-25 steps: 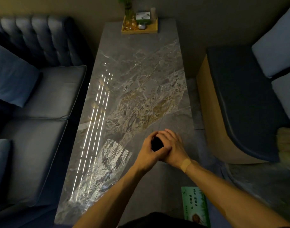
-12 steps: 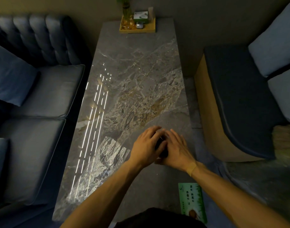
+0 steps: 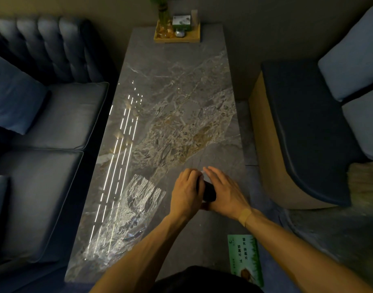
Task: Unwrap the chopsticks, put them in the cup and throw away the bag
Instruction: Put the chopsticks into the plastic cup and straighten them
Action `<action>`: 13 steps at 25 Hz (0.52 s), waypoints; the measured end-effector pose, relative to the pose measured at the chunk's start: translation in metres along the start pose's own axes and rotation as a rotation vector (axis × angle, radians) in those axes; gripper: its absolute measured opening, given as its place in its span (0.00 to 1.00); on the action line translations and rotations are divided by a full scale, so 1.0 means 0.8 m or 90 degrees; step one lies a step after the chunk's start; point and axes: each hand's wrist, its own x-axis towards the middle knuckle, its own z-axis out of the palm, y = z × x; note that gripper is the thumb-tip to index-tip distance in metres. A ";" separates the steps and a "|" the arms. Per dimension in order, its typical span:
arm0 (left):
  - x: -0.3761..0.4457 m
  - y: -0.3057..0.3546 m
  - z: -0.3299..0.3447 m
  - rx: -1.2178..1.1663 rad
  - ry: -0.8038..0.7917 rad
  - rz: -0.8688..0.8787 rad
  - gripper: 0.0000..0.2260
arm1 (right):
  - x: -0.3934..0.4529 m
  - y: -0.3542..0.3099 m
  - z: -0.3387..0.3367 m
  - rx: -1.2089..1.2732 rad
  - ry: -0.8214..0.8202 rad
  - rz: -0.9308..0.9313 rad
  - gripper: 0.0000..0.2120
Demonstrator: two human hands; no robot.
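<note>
Bracketing a dark cup on the bench, the left hand is curled against it and the right hand spread, probably for steadying; chopsticks cannot be made out.

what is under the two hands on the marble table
A small dark object shows between the left hand and right hand; its shape and anything beneath are covered.

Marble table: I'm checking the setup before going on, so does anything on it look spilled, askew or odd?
Nothing spilled or askew. The wooden tray sits squarely at the marble table's far end. Left hand and right hand flank a dark object, too dim to identify.
</note>
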 end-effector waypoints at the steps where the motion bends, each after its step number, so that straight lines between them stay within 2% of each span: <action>1: 0.000 0.002 0.000 -0.002 -0.008 -0.017 0.12 | 0.000 0.000 0.000 -0.003 -0.001 0.001 0.53; 4: 0.004 0.002 -0.003 0.040 -0.067 -0.031 0.17 | 0.000 0.001 0.000 -0.008 -0.002 0.011 0.54; 7: 0.007 -0.004 -0.016 0.016 -0.125 -0.045 0.21 | 0.000 0.000 -0.001 -0.014 -0.013 0.019 0.56; 11: -0.001 -0.017 -0.038 -0.171 -0.054 -0.140 0.23 | 0.000 -0.005 -0.004 -0.031 0.002 -0.005 0.56; 13: -0.020 -0.022 -0.043 -0.203 -0.063 -0.152 0.24 | 0.003 -0.013 -0.004 -0.025 0.023 -0.030 0.54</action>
